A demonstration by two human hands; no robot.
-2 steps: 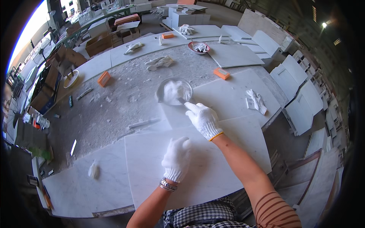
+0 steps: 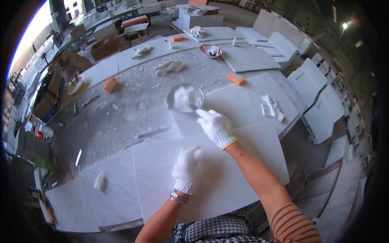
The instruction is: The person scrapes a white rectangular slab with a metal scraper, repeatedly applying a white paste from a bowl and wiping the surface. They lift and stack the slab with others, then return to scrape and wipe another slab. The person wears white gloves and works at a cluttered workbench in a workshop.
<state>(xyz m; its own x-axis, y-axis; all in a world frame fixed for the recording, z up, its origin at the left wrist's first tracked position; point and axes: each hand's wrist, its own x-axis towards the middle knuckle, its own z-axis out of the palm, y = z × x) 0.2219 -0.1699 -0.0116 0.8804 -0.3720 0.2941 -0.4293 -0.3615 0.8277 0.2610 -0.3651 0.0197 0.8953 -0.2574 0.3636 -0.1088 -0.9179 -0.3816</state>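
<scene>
Bowl (image 2: pixel 185 97) of white paste sits on dusty bench just beyond marble slab (image 2: pixel 210 178). My right hand (image 2: pixel 216 127), gloved, fingers curled on small tool dipping at bowl's near rim; tool mostly hidden. Left hand (image 2: pixel 188 169) flat on slab, fingers together. I judge: keep slab pinned, scoop modest load, avoid tipping bowl.

bare slab (image 2: pixel 227 178) by hands, bowl (image 2: pixel 185 97) ahead, gloves (image 2: pixel 273 107) right

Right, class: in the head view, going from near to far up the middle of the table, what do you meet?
Left hand → right hand → bowl of white paste → pair of gloves → small orange block
</scene>
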